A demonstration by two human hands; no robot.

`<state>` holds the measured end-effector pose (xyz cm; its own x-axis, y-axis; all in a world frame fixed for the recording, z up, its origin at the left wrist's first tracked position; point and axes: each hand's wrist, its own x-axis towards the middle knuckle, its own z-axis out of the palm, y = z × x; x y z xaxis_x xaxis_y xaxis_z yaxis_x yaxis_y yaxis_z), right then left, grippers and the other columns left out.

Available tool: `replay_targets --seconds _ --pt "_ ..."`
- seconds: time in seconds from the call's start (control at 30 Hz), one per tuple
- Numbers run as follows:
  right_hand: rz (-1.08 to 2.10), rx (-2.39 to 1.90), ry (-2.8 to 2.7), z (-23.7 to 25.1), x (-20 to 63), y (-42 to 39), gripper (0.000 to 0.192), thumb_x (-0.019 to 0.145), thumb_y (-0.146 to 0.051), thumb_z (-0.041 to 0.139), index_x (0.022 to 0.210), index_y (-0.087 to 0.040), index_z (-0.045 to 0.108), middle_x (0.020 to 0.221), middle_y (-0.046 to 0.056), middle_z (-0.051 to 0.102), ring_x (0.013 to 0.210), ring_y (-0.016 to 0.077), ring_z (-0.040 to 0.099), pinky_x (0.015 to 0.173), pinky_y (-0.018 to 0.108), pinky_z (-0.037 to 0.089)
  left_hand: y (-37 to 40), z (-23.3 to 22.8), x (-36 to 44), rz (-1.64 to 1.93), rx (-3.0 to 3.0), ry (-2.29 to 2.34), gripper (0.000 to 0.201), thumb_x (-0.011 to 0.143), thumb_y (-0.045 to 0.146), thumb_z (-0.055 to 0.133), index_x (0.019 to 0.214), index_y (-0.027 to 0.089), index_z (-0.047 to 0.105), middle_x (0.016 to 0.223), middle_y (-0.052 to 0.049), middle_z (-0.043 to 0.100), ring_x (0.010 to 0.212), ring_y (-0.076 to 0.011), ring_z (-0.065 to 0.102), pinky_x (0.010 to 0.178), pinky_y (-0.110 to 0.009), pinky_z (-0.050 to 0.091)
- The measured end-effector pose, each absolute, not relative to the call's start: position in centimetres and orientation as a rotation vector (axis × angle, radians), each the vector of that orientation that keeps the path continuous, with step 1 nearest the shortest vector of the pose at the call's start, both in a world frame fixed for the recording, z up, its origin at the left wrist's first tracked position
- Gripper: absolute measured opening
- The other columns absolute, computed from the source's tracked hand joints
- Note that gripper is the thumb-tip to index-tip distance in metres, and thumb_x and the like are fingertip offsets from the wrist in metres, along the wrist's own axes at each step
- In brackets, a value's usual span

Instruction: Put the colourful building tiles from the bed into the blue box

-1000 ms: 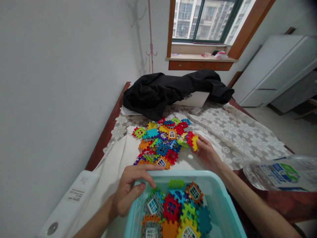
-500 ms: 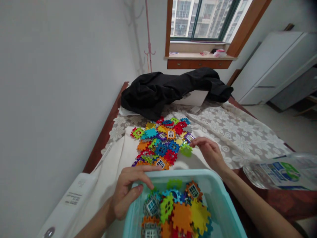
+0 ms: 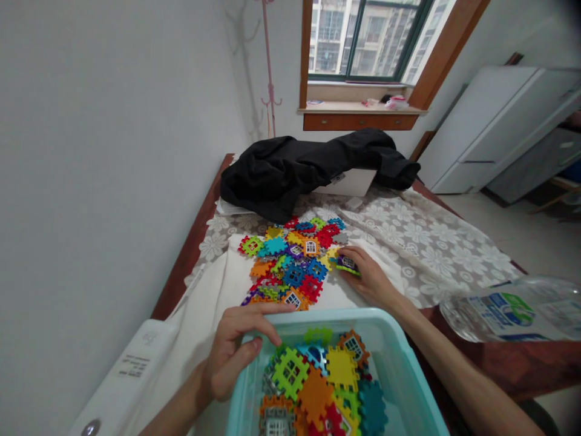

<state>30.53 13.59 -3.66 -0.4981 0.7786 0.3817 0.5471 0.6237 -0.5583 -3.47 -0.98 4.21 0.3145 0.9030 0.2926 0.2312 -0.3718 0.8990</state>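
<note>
My left hand (image 3: pixel 242 348) grips the far left corner of a light teal plastic bin (image 3: pixel 408 369), with fingers over its rim. Inside the bin lie loose toothed plastic building tiles, among them an orange tile (image 3: pixel 315 396), a yellow tile (image 3: pixel 342 367) and a green window tile (image 3: pixel 290 372). Beyond the bin, my right hand (image 3: pixel 370 278) is closed around a few stacked tiles, a purple window tile (image 3: pixel 347 263) and a green one showing at its fingertips. These are at the right edge of a spread pile of colourful tiles (image 3: pixel 294 275) on a white cloth.
A black garment (image 3: pixel 313 166) lies across the back of the table over a white object. A large clear plastic bottle (image 3: pixel 512 309) lies on the right. A white appliance-like object (image 3: pixel 131 363) is at the left, beside the wall. A floral tablecloth (image 3: pixel 408 236) covers the tabletop.
My right hand has moved slightly left and closed on the tiles at the pile's right edge. Tiles inside the bin have shifted. My left hand has stayed on the rim.
</note>
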Motion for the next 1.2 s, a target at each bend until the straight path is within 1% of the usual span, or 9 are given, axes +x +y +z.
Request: replay_targets --seconds 0.07,0.13,0.27,0.37,0.53,0.77,0.97,1.1,1.2 --pt "0.491 -1.051 -2.225 -3.9 30.7 13.6 0.052 0.093 -0.023 0.062 0.145 -0.027 0.054 0.143 0.014 0.06 0.133 0.032 0.058 0.111 0.053 0.05 -1.0 4.2 -3.5 1.087 1.803 1.021 0.026 0.093 0.031 0.056 0.09 0.023 0.08 0.135 -0.01 0.075 0.112 -0.0313 0.072 0.097 -0.04 0.05" --pt "0.517 -1.09 -2.214 -4.0 30.9 13.6 0.054 0.091 -0.021 0.062 0.144 -0.026 0.055 0.139 0.013 0.064 0.129 0.0328 0.061 0.108 0.053 0.052 -1.0 4.2 -3.5 1.082 1.809 1.036 0.026 0.093 0.031 0.056 0.09 0.023 0.08 0.134 -0.009 0.075 0.113 -0.0311 0.072 0.099 -0.039 0.05" --pt "0.606 -1.196 -2.051 -3.9 30.8 13.6 0.034 0.095 -0.029 0.06 0.128 -0.024 0.065 0.122 0.011 0.074 0.111 0.0312 0.07 0.098 0.05 0.056 -1.1 4.2 -3.6 1.065 1.819 1.047 0.027 0.093 0.032 0.056 0.089 0.023 0.08 0.136 -0.009 0.075 0.114 -0.0313 0.072 0.099 -0.039 0.048" --pt "0.696 -1.235 -1.85 -3.7 30.7 13.8 0.03 0.094 -0.038 0.064 0.12 -0.023 0.067 0.117 0.009 0.075 0.105 0.0295 0.07 0.095 0.046 0.056 -1.1 4.2 -3.6 1.069 1.832 1.046 0.027 0.092 0.03 0.054 0.089 0.024 0.08 0.136 -0.008 0.074 0.115 -0.0309 0.071 0.1 -0.039 0.048" --pt "1.023 -1.175 -1.426 -3.3 30.7 13.9 0.039 0.086 -0.052 0.075 0.111 -0.023 0.064 0.102 0.006 0.073 0.089 0.0253 0.071 0.075 0.036 0.059 -1.0 4.1 -3.6 1.078 1.839 1.037 0.027 0.092 0.029 0.054 0.089 0.023 0.08 0.135 -0.009 0.075 0.113 -0.0317 0.072 0.099 -0.041 0.05" --pt "1.43 -0.913 -1.231 -1.6 30.1 11.8 0.051 0.081 -0.057 0.079 0.116 -0.028 0.057 0.098 0.007 0.072 0.085 0.0287 0.075 0.079 0.044 0.061 -1.1 4.0 -3.9 1.059 1.869 1.034 0.026 0.093 0.028 0.055 0.094 0.023 0.08 0.137 -0.008 0.074 0.117 -0.0309 0.071 0.101 -0.039 0.048" --pt "1.623 -0.849 -1.216 -1.1 29.5 10.7 0.054 0.078 -0.058 0.082 0.114 -0.027 0.056 0.086 0.006 0.072 0.078 0.0285 0.073 0.061 0.036 0.053 -1.0 4.0 -4.0 1.035 1.868 1.051 0.025 0.093 0.027 0.054 0.093 0.025 0.079 0.138 -0.007 0.074 0.117 -0.0297 0.07 0.1 -0.039 0.048" --pt "1.661 -0.759 -1.246 0.0 29.8 9.8 0.054 0.077 -0.06 0.082 0.11 -0.028 0.055 0.086 0.006 0.071 0.079 0.0283 0.072 0.066 0.038 0.054 -0.9 4.0 -4.0 1.019 1.863 1.027 0.026 0.092 0.029 0.054 0.093 0.024 0.079 0.139 -0.008 0.073 0.115 -0.0303 0.072 0.098 -0.039 0.05" --pt "1.725 -0.618 -1.414 1.9 30.0 8.8 0.047 0.08 -0.063 0.079 0.098 -0.028 0.055 0.091 0.008 0.073 0.091 0.0309 0.072 0.075 0.043 0.057 -1.0 4.0 -4.0 1.022 1.87 1.056 0.026 0.092 0.027 0.054 0.093 0.024 0.08 0.137 -0.007 0.074 0.116 -0.0302 0.071 0.1 -0.039 0.048"
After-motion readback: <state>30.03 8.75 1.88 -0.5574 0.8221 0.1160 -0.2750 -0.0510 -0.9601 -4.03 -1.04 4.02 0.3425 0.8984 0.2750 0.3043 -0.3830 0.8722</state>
